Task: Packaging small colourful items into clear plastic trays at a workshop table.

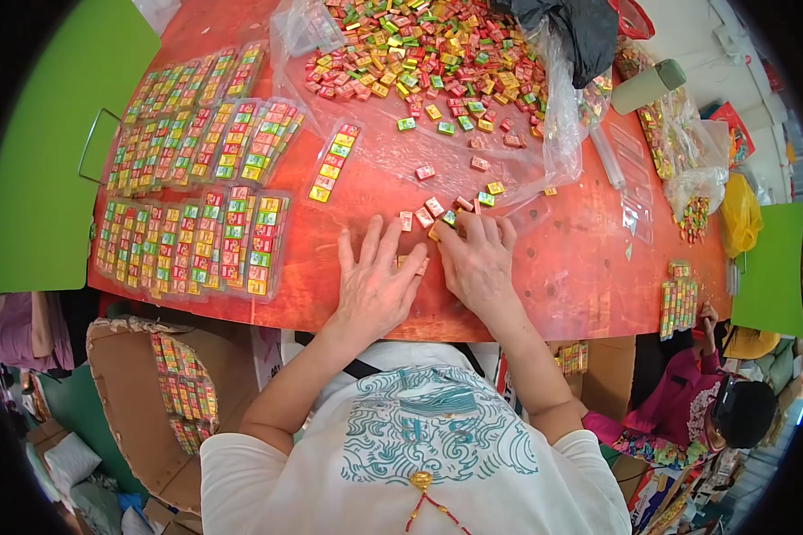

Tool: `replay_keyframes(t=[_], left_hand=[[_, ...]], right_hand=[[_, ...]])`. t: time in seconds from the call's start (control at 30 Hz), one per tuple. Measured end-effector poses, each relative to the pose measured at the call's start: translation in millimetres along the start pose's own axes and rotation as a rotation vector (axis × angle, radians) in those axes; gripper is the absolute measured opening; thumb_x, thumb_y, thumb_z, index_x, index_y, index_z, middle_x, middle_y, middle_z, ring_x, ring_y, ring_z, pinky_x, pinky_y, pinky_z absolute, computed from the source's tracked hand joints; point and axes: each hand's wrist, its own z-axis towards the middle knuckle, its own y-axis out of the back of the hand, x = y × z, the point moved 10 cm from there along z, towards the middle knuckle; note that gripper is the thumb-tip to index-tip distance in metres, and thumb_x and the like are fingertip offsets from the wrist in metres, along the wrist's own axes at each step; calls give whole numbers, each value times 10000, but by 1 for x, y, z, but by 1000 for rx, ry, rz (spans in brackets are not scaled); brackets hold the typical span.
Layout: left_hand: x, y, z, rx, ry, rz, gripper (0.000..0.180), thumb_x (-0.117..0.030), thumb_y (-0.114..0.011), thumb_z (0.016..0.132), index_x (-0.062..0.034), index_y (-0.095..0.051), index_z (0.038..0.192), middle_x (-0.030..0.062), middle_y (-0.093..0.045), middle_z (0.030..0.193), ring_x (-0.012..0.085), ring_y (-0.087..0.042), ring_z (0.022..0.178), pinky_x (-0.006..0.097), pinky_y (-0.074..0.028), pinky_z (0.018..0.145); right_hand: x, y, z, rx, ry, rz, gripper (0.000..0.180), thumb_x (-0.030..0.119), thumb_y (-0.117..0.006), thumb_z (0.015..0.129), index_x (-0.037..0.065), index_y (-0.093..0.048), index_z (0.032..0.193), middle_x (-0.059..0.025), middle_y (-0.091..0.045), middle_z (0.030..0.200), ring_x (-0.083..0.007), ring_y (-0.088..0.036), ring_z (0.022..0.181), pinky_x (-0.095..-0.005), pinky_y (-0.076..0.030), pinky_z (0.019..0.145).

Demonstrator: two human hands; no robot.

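Note:
My left hand (375, 281) lies palm down on the red table (580, 267), fingers spread, over a small wrapped candy at its fingertips. Beside it, my right hand (480, 259) also rests flat, its fingertips touching a few loose square candies (430, 212). A big heap of small candies in red, yellow and green wrappers (419, 49) lies on clear plastic sheet further back. One filled clear strip of candies (334, 163) lies alone to the left of my hands.
Rows of filled candy strips (192, 236) cover the table's left side. A cardboard box (174, 392) with more strips stands below the table edge. A pale green bottle (647, 86) and bags of candies sit at right. Another person in pink (687, 401) sits at lower right.

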Motion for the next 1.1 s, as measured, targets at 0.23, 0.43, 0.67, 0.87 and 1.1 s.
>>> replay_keyframes(t=[0.23,0.43,0.67,0.87,1.1], left_hand=[[8,-1,-6,-15,38,-4,342,-227,-714,862,-98,-666,1174,219,-499,1423,438,-431,1377,723,-237,1089],[9,-1,-4,-6,52,-18,332,-215,-718,849,-80,-656,1146,222,-513,1407,436,-440,1369,725,-241,1085],[8,0,-4,1,59,-30,357,-226,-716,851,-76,-649,1168,220,-509,1409,436,-438,1365,727,-240,1083],[6,-4,-2,44,62,-6,443,-265,-734,840,-64,-645,1226,216,-485,1448,423,-398,1400,712,-205,1110],[6,-6,2,65,92,33,510,-318,-736,826,-59,-639,1254,224,-468,1466,437,-386,1406,725,-197,1105]], right_hand=[[20,2,-20,80,157,118,289,80,-720,776,149,-724,1057,-63,-604,1078,-235,-572,1032,-441,-360,995],[-9,5,2,3,-13,27,237,104,-717,819,118,-715,1056,-69,-608,1082,-245,-570,1036,-448,-359,987],[-3,-7,14,63,15,-6,212,156,-722,844,105,-710,1050,-53,-616,1071,-240,-573,1034,-443,-344,1000],[4,-4,-1,47,-15,80,181,153,-724,841,106,-706,1015,-41,-615,1048,-233,-571,1033,-443,-340,1008],[7,-4,-4,23,-38,22,140,158,-728,833,99,-684,952,-53,-592,1055,-247,-555,1044,-454,-333,1013]])
